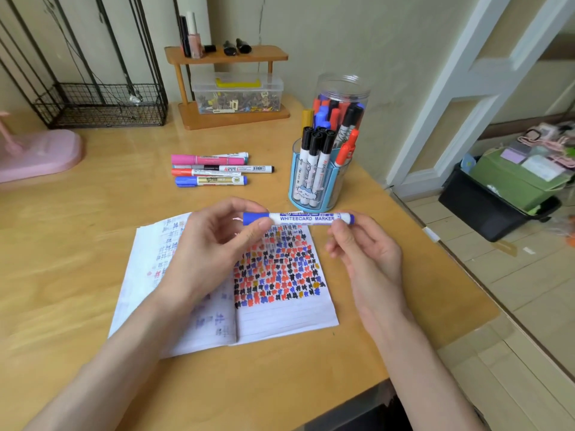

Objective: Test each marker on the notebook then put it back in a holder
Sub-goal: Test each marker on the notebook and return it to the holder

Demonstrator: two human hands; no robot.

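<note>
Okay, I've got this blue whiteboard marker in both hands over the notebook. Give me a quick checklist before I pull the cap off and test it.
1. Left hand pinches the cap end of the blue whiteboard marker: ok.
2. Right hand pinches the other end: ok.
3. Cap removed: not ok, it is on.
4. Notebook lies open under the marker, with blank lines low on the right page: ok.
5. Free slot in the blue holder: cannot tell.
6. Ink flows: cannot tell.
</note>
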